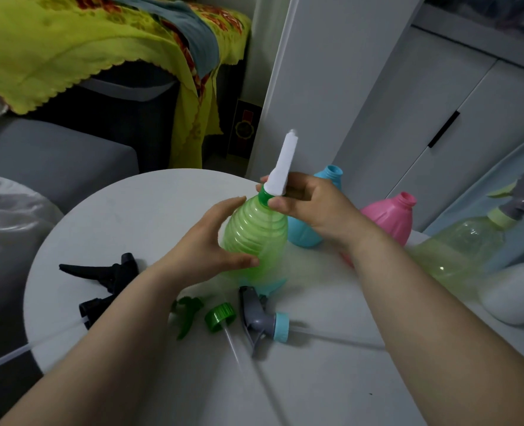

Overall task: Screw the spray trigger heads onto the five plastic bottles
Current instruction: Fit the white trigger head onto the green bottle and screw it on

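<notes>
My left hand (205, 241) grips the ribbed green bottle (254, 238), held tilted above the round white table (138, 210). My right hand (310, 204) pinches the green collar of a white spray head (280, 167) sitting on that bottle's neck. Behind stand a blue bottle (331, 176) and a pink bottle (389, 213), both with open necks. A yellow-green bottle (457, 250) with a grey trigger head fitted lies at the right, beside a white bottle (522, 296). Loose on the table lie a black trigger head (107, 278), a green trigger head (205, 316) and a grey-blue trigger head (263, 318).
A grey sofa (55, 167) with a yellow-green blanket (70, 47) lies behind and left of the table. White cabinet doors (408, 103) rise at the right. Thin dip tubes trail from the loose heads across the table's near side.
</notes>
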Tool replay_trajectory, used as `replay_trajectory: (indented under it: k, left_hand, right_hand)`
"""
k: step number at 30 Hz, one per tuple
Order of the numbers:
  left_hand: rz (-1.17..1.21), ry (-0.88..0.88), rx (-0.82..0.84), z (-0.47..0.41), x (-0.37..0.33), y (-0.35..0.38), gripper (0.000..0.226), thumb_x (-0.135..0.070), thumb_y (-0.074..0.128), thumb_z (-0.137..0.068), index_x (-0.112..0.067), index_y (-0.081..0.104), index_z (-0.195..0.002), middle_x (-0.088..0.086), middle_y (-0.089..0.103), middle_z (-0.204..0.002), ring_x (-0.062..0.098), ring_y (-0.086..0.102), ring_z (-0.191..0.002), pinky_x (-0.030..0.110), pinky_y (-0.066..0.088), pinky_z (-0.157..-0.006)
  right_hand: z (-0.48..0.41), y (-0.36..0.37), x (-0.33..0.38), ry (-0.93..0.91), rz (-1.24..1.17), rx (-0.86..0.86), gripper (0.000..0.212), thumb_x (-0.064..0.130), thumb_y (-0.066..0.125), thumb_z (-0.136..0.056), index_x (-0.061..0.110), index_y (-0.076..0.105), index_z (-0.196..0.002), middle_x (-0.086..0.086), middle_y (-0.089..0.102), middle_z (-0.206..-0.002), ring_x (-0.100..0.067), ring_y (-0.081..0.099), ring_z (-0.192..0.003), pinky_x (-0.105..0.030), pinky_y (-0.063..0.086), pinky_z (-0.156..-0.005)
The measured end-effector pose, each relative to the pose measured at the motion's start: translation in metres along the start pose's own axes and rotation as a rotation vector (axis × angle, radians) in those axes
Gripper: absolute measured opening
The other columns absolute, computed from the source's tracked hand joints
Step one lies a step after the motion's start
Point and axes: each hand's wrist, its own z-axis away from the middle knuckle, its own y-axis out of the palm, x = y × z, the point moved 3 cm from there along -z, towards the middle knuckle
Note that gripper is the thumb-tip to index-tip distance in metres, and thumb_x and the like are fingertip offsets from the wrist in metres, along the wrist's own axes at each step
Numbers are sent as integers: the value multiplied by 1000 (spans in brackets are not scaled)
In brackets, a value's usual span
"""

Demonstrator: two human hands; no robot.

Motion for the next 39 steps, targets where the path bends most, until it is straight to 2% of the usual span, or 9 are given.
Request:
replay_trajectory:
  k: [3,12,18,21,24,29,34,36,39]
  left_hand:
    - [29,-14,25,-1,2,2,84,-13,80,-59,-25,36,-129,-13,47,-117,6,42,-112,0,33,-77]
    - [-26,-11,-69,1,0,5,80,-13,83,-54,-20,42,-124,-10,51,-107,7,46,-102,-9,30,-71]
    - [-51,-35,-89,3,-3,5,83,-16,83,-54,-20,41,-125,-10,50,-110,6,44,-104,12,33,-80]
    - [-64,-28,-90,4,-5,4,83,-16,83,-54,-20,41,-125,-9,49,-110,7,43,-105,5,35,-78]
    - [-80,-35,-85,4,-5,4,83,-17,83,-54,-19,40,-125,-4,50,-114,17,45,-111,26,34,-91]
    - [-94,-42,-108,5,-6,6,84,-20,82,-57,-20,37,-128,5,53,-125,25,45,-116,38,38,-99]
    - [-100,-34,-94,9,-4,-1,93,-31,77,-63,-24,22,-137,3,34,-145,15,33,-129,23,25,-97]
    - [-128,-24,-162,11,-3,-11,85,-34,71,-68,-24,23,-137,2,32,-146,15,32,-130,23,24,-97]
    - [-190,-32,-215,14,-1,-22,64,-32,65,-76,-21,36,-132,3,43,-139,16,39,-126,21,27,-91]
  right_hand:
    - [0,3,-1,-18,-64,-5,30,0,58,-78,12,54,-105,-3,59,-105,-10,58,-93,-11,48,-81]
    - [11,21,-6,-139,126,-413,33,12,63,-77,6,59,-109,2,62,-100,-13,56,-100,-31,45,-95]
    - [14,26,-5,-149,163,-512,32,16,63,-78,8,60,-109,3,64,-103,-5,53,-96,-10,41,-79]
    - [16,25,-4,-148,167,-516,32,17,63,-78,9,60,-108,4,63,-101,-5,53,-96,-15,42,-84]
    - [17,26,-4,-146,183,-538,32,19,63,-78,10,61,-108,-3,66,-110,-6,54,-98,-15,40,-86]
    - [13,27,1,-82,178,-546,32,19,65,-76,11,61,-107,5,63,-98,-5,54,-94,-13,42,-75]
    - [2,12,12,23,197,-450,32,17,67,-74,11,62,-105,4,61,-92,-11,56,-85,-18,45,-74]
    - [-8,3,18,22,154,-497,30,13,66,-74,8,62,-103,3,61,-87,-10,57,-80,-12,46,-68]
    - [-27,-6,22,50,94,-584,26,9,64,-75,5,62,-101,5,60,-79,-14,57,-82,-27,47,-75]
